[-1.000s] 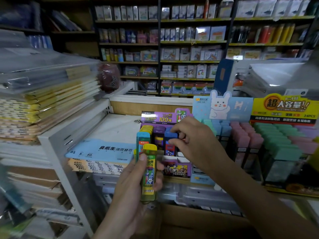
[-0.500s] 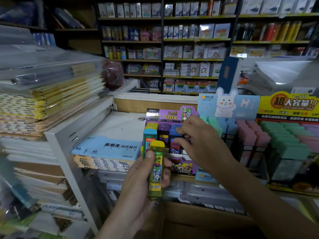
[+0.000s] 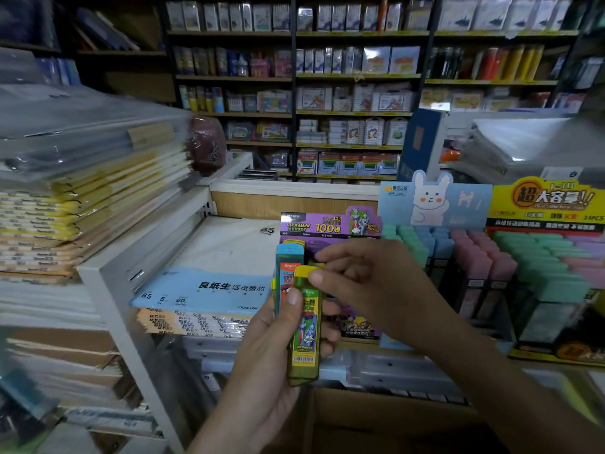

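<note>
One green lead case (image 3: 306, 326) stands upright in your left hand (image 3: 271, 348), thumb pressed on its front and fingers wrapped behind it, just in front of the purple display box (image 3: 327, 224). Your right hand (image 3: 370, 283) comes in from the right with curled fingertips at the yellow cap (image 3: 304, 271) on top. Its thumb is hidden, so I cannot tell whether it pinches the cap.

White shelf (image 3: 108, 273), blue loose-leaf paper pack (image 3: 209, 290), purple lead display box (image 3: 314, 224), pastel display trays (image 3: 540, 273) alongside.
</note>
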{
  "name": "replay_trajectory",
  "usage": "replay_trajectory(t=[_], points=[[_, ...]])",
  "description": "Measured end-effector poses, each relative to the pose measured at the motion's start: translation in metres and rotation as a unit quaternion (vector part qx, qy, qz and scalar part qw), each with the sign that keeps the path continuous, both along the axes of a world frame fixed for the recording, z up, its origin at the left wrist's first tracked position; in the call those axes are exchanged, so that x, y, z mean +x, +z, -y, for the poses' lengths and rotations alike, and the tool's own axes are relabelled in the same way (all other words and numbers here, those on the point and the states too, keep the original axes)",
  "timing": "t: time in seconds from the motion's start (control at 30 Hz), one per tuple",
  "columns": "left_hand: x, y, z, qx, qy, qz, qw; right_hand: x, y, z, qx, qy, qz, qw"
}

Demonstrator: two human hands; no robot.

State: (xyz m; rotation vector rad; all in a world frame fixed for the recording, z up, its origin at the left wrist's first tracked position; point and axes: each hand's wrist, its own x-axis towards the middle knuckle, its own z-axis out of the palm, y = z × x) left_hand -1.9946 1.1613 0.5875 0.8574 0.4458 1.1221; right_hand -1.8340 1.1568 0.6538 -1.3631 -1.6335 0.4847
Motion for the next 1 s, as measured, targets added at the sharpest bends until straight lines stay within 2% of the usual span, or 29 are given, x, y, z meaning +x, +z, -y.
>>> replay_trajectory(t=[0.17, 0.23, 0.37, 0.47, 0.63, 1.0], points=[[-0.012, -0.001, -0.003, -0.001, -0.01, -0.015, 1.0, -0.012, 0.001, 0.001, -0.011, 0.03, -0.051, 0.998], [-0.022, -0.003, -0.006, -0.013, -0.009, -0.013, 1.0, -0.012, 0.006, 0.0, -0.009, 0.042, -0.106, 0.993], [-0.041, -0.006, -0.017, -0.019, 0.054, -0.019, 0.998, -0.008, 0.02, -0.005, 0.044, 0.023, -0.151, 0.987], [-0.05, -0.006, -0.021, -0.011, 0.062, -0.026, 0.998, -0.008, 0.026, -0.01, 0.084, 0.007, -0.127, 0.988], [-0.059, -0.006, -0.024, 0.007, 0.073, -0.028, 0.997, -0.015, 0.027, -0.022, 0.112, -0.041, -0.034, 0.992], [-0.065, -0.011, -0.032, 0.02, 0.091, -0.06, 0.994, -0.025, 0.022, -0.042, 0.106, -0.062, 0.043, 0.992]])
